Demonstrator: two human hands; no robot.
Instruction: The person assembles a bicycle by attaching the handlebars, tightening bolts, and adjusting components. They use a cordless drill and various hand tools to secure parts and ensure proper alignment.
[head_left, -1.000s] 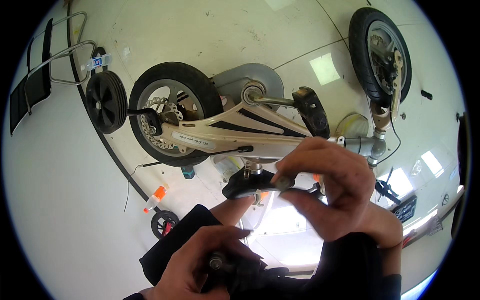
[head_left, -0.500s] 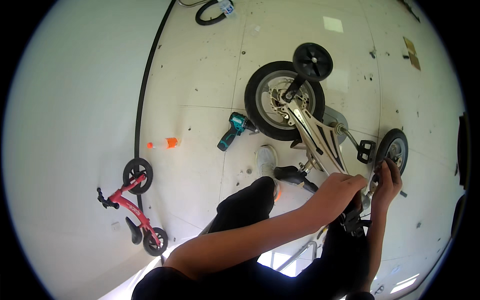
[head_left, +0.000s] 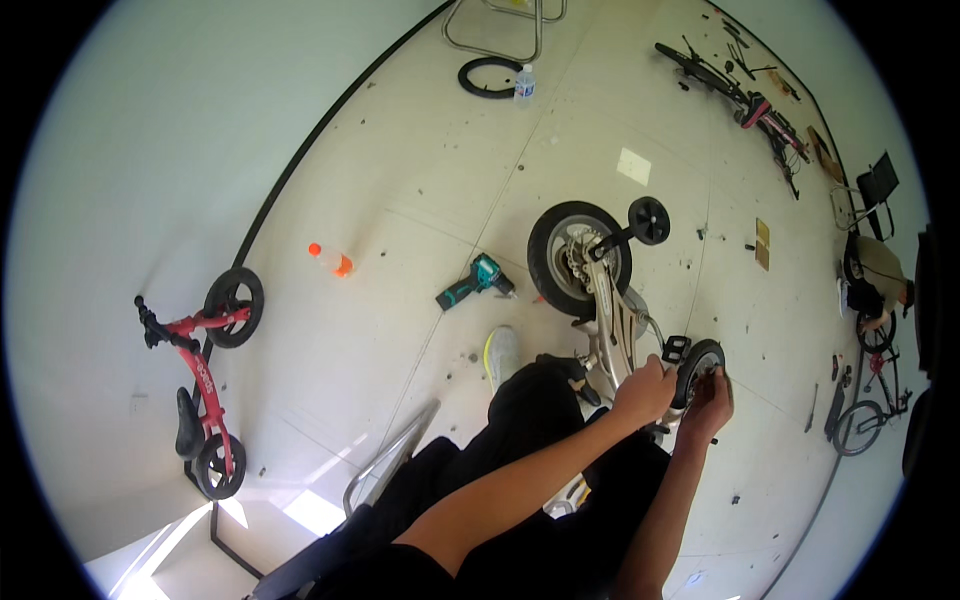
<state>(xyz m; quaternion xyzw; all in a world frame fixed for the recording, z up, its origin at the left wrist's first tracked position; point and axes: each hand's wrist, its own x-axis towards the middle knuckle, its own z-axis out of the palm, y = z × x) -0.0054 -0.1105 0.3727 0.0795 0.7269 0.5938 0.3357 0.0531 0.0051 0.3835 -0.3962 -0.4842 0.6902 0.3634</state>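
A small beige bicycle (head_left: 612,325) lies on its side on the floor by my legs. Its big rear wheel (head_left: 541,258) points away from me, with a black training wheel (head_left: 649,220) sticking out beside it. My left hand (head_left: 645,393) is closed just left of the small front wheel (head_left: 688,378); what its fingers grip is hidden. On the wheel's other side, my right hand (head_left: 710,402) has bent fingers pressed close to the hub. Whatever lies between them is too small to make out. A black pedal (head_left: 677,348) sits just beyond my hands.
A teal cordless drill (head_left: 478,281) and an orange-capped bottle (head_left: 331,260) lie left of the bicycle. A red balance bike (head_left: 204,380) is along the left wall. Far off are a loose tyre (head_left: 470,84) and another bicycle (head_left: 745,100). At right, a person (head_left: 880,275) crouches by a bike.
My view has tilted up and shows more of the room. My left hand has come closer to the front wheel, while my right hand stays at that wheel.
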